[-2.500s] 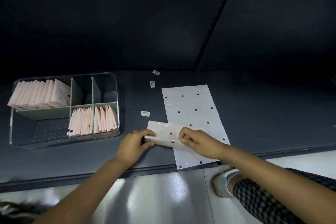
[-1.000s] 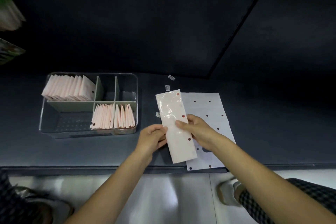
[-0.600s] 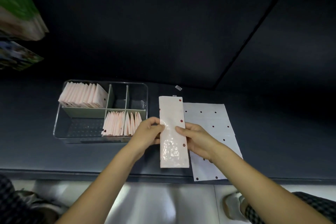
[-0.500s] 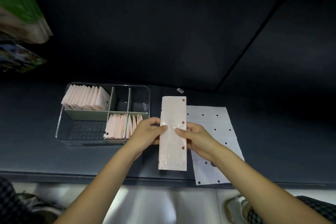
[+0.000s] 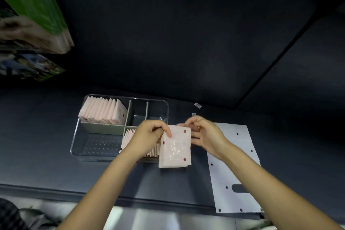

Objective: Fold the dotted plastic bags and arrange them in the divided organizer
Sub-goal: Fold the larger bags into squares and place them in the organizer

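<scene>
Bag (image 5: 175, 147) now half-length under left fingers (image 5: 168, 130)

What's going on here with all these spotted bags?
A person is folding dotted plastic bags. The left hand pinches a folded bag at its top edge; the right hand hovers beside it. Folded bags fill two compartments of the clear organizer. A flat bag waits on the right.
</scene>
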{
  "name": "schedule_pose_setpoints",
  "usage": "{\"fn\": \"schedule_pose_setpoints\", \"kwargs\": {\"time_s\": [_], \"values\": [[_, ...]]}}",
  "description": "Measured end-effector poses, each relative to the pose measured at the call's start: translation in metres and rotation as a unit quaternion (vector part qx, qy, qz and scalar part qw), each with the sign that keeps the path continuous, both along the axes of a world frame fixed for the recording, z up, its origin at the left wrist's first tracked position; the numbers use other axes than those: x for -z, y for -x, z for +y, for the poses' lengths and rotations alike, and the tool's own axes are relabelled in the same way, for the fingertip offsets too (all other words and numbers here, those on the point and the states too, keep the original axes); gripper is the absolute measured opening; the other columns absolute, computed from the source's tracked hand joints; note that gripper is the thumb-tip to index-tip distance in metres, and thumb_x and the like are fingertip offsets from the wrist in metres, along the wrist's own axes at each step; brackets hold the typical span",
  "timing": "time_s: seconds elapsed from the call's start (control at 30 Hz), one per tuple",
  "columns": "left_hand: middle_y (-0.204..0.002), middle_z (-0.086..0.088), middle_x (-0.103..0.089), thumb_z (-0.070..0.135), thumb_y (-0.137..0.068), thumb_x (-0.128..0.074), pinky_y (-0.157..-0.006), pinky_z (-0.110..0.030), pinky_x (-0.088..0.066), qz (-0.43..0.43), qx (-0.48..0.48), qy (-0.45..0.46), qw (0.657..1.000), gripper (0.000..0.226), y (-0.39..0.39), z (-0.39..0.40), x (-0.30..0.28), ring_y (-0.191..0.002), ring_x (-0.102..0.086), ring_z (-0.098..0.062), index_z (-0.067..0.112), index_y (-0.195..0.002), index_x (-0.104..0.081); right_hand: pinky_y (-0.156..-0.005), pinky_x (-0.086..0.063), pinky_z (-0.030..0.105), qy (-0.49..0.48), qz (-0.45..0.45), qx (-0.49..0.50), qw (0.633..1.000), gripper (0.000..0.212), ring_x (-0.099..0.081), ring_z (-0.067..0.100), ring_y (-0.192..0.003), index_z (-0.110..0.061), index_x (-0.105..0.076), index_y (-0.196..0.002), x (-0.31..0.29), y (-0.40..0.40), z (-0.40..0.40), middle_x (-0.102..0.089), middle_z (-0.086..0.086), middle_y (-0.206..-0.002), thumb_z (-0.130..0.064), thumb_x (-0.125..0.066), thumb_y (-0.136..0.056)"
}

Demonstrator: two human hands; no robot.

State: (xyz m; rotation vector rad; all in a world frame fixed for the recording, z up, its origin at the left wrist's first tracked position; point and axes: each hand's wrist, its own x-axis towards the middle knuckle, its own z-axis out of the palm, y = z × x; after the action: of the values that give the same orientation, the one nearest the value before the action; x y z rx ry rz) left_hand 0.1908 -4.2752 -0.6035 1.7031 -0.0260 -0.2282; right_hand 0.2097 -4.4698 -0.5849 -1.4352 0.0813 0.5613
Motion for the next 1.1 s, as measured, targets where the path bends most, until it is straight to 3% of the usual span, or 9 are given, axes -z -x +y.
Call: {"fn": "schedule_pose_setpoints", "kwargs": {"time_s": [0.13, 0.27, 0.33, 0.43, 0.53, 0.7, 0.8, 0.93, 1.1], "values": [[-0.064, 0.007, -0.061, -0.013, -0.081, -0.043, -0.052, -0.019, -0.035, -0.095, 0.040, -0.106, 0.989, 0.051, -0.013, 0.014, -0.011, -0.053, -0.047, -0.004, 0.026, -0.059, -0.068, -0.073, -0.053, 0.022, 0.169, -0.083, -0.208, 0.960, 0.022, -0.067, 0.011, -0.091, -0.026, -0.062, -0.102, -0.011, -0.025, 0.023, -0.071, -0.003, -0.098, -0.017, -0.069, -0.083], [-0.094, 0.006, -0.066, -0.010, -0.086, -0.049, -0.072, -0.016, -0.046, -0.114, 0.001, -0.079, 0.990, 0.042, -0.030, 0.040, -0.015, -0.085, -0.059, -0.004, 0.025, -0.078, -0.071, -0.062, -0.053, 0.018, 0.238, -0.045, -0.303, 0.922, 0.012, -0.068, 0.004, -0.075, -0.018, -0.066, -0.082, -0.013, -0.045, 0.049, -0.071, -0.007, -0.078, -0.007, -0.072, -0.080], [-0.102, 0.008, -0.062, 0.002, -0.090, -0.053, -0.075, -0.015, -0.045, -0.133, -0.088, -0.175, 0.972, 0.028, -0.038, 0.061, -0.003, -0.093, -0.057, -0.007, 0.025, -0.100, -0.067, -0.061, -0.054, 0.019, 0.254, -0.046, -0.269, 0.928, 0.011, -0.068, 0.008, -0.077, -0.012, -0.066, -0.089, -0.011, -0.055, 0.061, -0.070, 0.001, -0.086, -0.005, -0.069, -0.081], [-0.107, -0.005, -0.062, 0.016, -0.090, -0.057, -0.075, -0.036, -0.047, -0.103, -0.182, -0.411, 0.887, 0.024, -0.044, 0.094, 0.021, -0.098, -0.054, -0.024, 0.016, -0.114, -0.062, -0.059, -0.055, 0.019, 0.192, -0.029, -0.129, 0.972, 0.022, -0.065, 0.011, -0.086, -0.011, -0.061, -0.103, -0.004, -0.070, 0.087, -0.066, 0.004, -0.097, -0.001, -0.063, -0.084], [-0.105, -0.009, -0.063, 0.024, -0.087, -0.061, -0.074, -0.038, -0.043, -0.073, -0.183, -0.492, 0.848, 0.028, -0.046, 0.106, 0.037, -0.098, -0.054, -0.028, 0.012, -0.113, -0.060, -0.055, -0.054, 0.018, 0.106, -0.004, -0.022, 0.994, 0.026, -0.063, 0.011, -0.085, -0.011, -0.059, -0.110, 0.003, -0.080, 0.124, -0.065, 0.002, -0.095, 0.000, -0.059, -0.086], [-0.086, -0.008, -0.067, 0.019, -0.086, -0.061, -0.061, -0.033, -0.042, -0.076, -0.224, -0.450, 0.861, 0.019, -0.051, 0.114, 0.044, -0.079, -0.059, -0.029, 0.015, -0.103, -0.056, -0.067, -0.059, 0.030, 0.221, -0.017, 0.033, 0.975, 0.031, -0.065, 0.020, -0.090, -0.008, -0.060, -0.113, 0.023, -0.089, 0.171, -0.066, 0.011, -0.109, -0.003, -0.060, -0.083], [-0.090, -0.003, -0.068, 0.015, -0.085, -0.060, -0.064, -0.036, -0.047, -0.084, -0.246, -0.399, 0.880, 0.017, -0.051, 0.115, 0.045, -0.079, -0.061, -0.030, 0.017, -0.102, -0.055, -0.078, -0.057, 0.041, 0.426, -0.110, -0.012, 0.898, 0.030, -0.065, 0.028, -0.093, -0.008, -0.062, -0.109, 0.030, -0.089, 0.184, -0.066, 0.011, -0.108, -0.015, -0.060, -0.080], [-0.089, -0.001, -0.066, 0.021, -0.086, -0.062, -0.074, -0.042, -0.048, -0.100, -0.219, -0.388, 0.890, 0.016, -0.048, 0.114, 0.046, -0.083, -0.061, -0.028, 0.020, -0.101, -0.055, -0.069, -0.047, 0.031, 0.527, -0.181, -0.046, 0.829, 0.031, -0.062, 0.032, -0.100, -0.008, -0.055, -0.113, 0.031, -0.077, 0.203, -0.063, 0.014, -0.112, -0.020, -0.059, -0.085], [-0.081, 0.000, -0.061, 0.030, -0.087, -0.061, -0.075, -0.040, -0.039, -0.114, -0.218, -0.373, 0.895, 0.016, -0.042, 0.113, 0.048, -0.085, -0.055, -0.025, 0.020, -0.099, -0.057, -0.074, -0.044, 0.032, 0.474, -0.126, -0.054, 0.870, 0.049, -0.061, 0.033, -0.100, -0.007, -0.060, -0.107, 0.032, -0.072, 0.214, -0.065, 0.015, -0.106, -0.048, -0.036, -0.094]]}}
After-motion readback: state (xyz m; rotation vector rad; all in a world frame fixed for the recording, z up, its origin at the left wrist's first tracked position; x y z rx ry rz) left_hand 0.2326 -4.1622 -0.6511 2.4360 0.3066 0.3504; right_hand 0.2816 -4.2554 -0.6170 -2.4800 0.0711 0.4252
